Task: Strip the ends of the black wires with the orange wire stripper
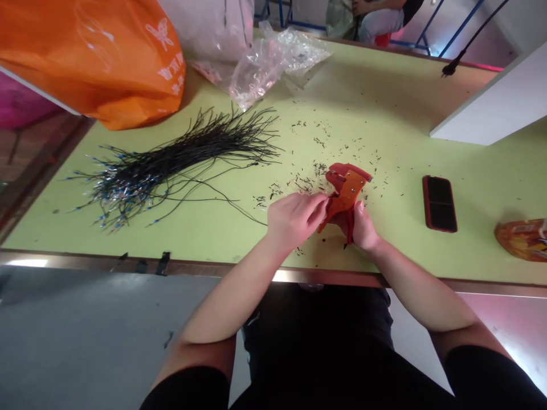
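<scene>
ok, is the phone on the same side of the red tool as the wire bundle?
No, the phone lies to the right of the red tool, while the wire bundle lies to its left.

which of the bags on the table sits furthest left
The white-printed orange bag, beyond the black wire bundle; its colour sets it apart from the pale bag and clear crumpled plastic, both to its right.

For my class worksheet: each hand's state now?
Left hand: closed, seemingly on a thin black wire.
Right hand: closed around an orange and red plier-shaped tool.
</scene>
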